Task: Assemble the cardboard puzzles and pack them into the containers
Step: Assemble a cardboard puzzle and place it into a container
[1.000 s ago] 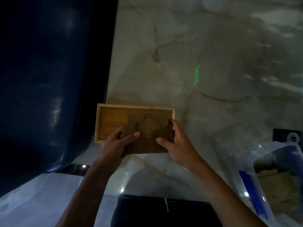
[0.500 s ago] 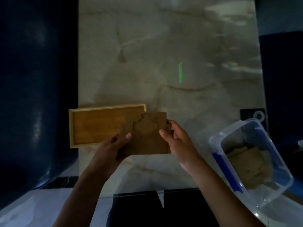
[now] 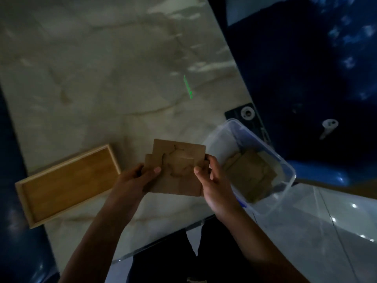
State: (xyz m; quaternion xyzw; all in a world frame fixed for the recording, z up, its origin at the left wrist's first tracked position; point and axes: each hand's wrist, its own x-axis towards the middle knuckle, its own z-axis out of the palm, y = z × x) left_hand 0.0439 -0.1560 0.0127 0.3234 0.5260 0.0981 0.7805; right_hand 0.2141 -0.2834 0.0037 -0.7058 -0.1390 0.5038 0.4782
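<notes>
I hold a brown cardboard puzzle (image 3: 177, 168), a flat board with cut-out pieces fitted in it, above the marble table. My left hand (image 3: 132, 180) grips its left edge and my right hand (image 3: 214, 184) grips its right edge. An open wooden tray (image 3: 67, 180) with nothing in it lies to the left on the table. At the right stands a clear plastic container (image 3: 251, 166) with other cardboard puzzle boards (image 3: 251, 174) inside. The puzzle hangs between the tray and the container, closer to the container.
The marble table (image 3: 112, 78) stretches ahead, with a green light streak (image 3: 187, 86) on it. A small black device (image 3: 244, 115) lies behind the container. Dark blue seating (image 3: 306, 68) flanks the table on the right and left. Pale floor (image 3: 326, 231) shows at the lower right.
Both hands have carried the puzzle from over the wooden tray to the right, toward the plastic container. The view has swung right, so the tray sits further left.
</notes>
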